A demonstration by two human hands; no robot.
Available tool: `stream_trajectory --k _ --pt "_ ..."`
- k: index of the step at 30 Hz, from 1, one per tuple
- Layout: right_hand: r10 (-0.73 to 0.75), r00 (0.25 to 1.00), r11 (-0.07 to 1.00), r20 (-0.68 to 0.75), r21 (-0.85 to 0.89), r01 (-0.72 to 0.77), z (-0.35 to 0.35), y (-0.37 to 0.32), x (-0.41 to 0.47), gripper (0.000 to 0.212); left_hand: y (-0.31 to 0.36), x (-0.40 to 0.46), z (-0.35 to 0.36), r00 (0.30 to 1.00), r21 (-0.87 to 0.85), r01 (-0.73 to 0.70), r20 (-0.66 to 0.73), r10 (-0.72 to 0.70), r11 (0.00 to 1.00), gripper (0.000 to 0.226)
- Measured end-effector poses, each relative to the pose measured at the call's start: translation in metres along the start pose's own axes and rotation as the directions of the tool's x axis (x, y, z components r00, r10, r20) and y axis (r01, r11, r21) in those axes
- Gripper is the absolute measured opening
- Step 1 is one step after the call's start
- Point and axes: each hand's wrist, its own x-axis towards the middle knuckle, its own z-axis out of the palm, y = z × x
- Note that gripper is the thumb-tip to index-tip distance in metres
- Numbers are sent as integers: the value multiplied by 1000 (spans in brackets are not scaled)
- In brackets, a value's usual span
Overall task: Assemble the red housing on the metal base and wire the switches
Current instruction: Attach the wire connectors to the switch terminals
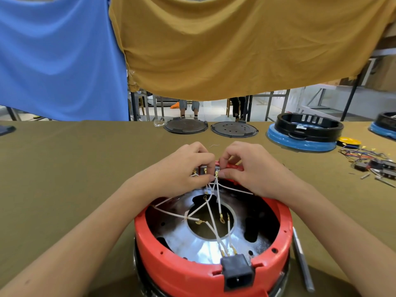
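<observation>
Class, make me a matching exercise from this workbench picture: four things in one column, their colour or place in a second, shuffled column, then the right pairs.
Things:
1. housing
2. power socket
3. wires
4. two round plates

Colour or place:
A. white, crossing the metal base
B. far table edge
C. red
D. black, near rim of housing

Pairs: 1-C, 2-D, 3-A, 4-B

White wires (211, 211) cross the open middle of the red housing (192, 273) and block the way in. Both hands (186, 168) crowd its far rim. A metal tool (301, 256) lies close on the right. The cloth (75, 168) on the left is open.
</observation>
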Motion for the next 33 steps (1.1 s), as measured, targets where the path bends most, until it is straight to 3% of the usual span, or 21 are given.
stream_trajectory --k 12,18,24,33 --pt "-20 1000 999 -21 26 20 1 4 -1 13 1 3 -3 1000 82 8 -11 -8 997 7" --pt "-15 999 1000 -34 23 16 0 4 -2 15 4 8 -10 999 155 31 -16 -29 987 32" --pt "-27 998 1000 -57 6 27 2 5 0 15 6 14 -9 999 239 39 -15 -37 970 33" --pt "-26 999 997 -39 70 28 4 8 -1 20 -7 1 -15 995 57 104 -19 -103 993 53"
